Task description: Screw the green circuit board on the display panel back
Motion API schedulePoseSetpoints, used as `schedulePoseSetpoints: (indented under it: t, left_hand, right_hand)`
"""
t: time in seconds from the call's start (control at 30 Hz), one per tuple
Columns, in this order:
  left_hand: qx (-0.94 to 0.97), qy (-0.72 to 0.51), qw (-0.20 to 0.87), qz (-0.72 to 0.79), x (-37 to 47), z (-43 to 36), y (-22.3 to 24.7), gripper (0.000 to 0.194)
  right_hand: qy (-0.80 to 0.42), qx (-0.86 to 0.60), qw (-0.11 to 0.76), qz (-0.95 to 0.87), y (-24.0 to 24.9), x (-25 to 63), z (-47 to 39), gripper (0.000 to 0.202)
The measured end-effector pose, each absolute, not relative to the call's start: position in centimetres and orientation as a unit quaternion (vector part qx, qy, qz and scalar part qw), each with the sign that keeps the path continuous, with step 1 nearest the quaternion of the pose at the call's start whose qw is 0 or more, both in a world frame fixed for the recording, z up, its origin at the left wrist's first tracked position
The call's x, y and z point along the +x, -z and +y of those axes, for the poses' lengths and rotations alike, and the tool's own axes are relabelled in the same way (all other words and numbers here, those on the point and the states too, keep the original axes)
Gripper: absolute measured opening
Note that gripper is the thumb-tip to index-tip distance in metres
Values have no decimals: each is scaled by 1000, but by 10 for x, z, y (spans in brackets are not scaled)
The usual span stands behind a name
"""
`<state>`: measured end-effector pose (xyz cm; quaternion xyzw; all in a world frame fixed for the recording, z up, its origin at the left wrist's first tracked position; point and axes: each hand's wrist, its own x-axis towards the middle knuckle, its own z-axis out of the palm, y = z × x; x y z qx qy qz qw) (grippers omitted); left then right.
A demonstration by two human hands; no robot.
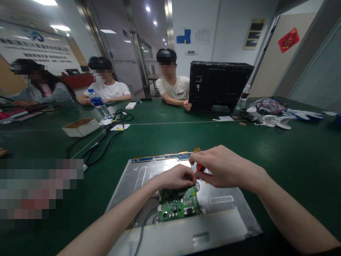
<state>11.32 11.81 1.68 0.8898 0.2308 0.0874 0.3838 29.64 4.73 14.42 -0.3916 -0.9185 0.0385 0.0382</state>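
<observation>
Right hand around a red tool, left hand (grip unclear) at the far edge of the circuit board.

- Your scene is dim, lit partly by white rectangular ceiling lights at upper left.
- Soft glare touches your flat silver metal panel; a faint sheen lies on the dark green tabletop.
- Your lower right falls into near-black shadow.
- Your lens tilts the beige door.
- Coarse mosaic covers your lower left.
</observation>
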Motion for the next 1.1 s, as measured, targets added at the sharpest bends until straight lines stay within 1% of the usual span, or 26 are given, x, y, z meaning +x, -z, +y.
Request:
schedulePoseSetpoints:
  t: [0.2,0.33,0.57,0.63,0.77,0.97,1.1]
  left_hand:
    - [895,-89,375,226,112,118,-13,9]
    - [894,-92,377,223,112,119,-11,11]
    - [884,-84,397,233,113,118,-14,8]
    - [886,-84,392,235,113,118,-14,8]
    - [894,-85,368,240,112,118,-12,9]
    - [892,-91,370,242,112,118,-12,9]
    - [890,-84,381,235,113,118,-15,10]
  right_hand:
    - [-41,-365,52,-929,-144,300,45,15]
    - [-49,-364,45,-929,-143,300,46,14]
    - [-21,-380,55,-923,-141,299,48,11]
    - [-23,-370,52,-927,-142,299,48,11]
    - [-29,-356,43,-933,-143,301,46,16]
    - [-27,-364,50,-930,-141,298,48,8]
    - [-23,-386,49,-921,-141,297,49,10]
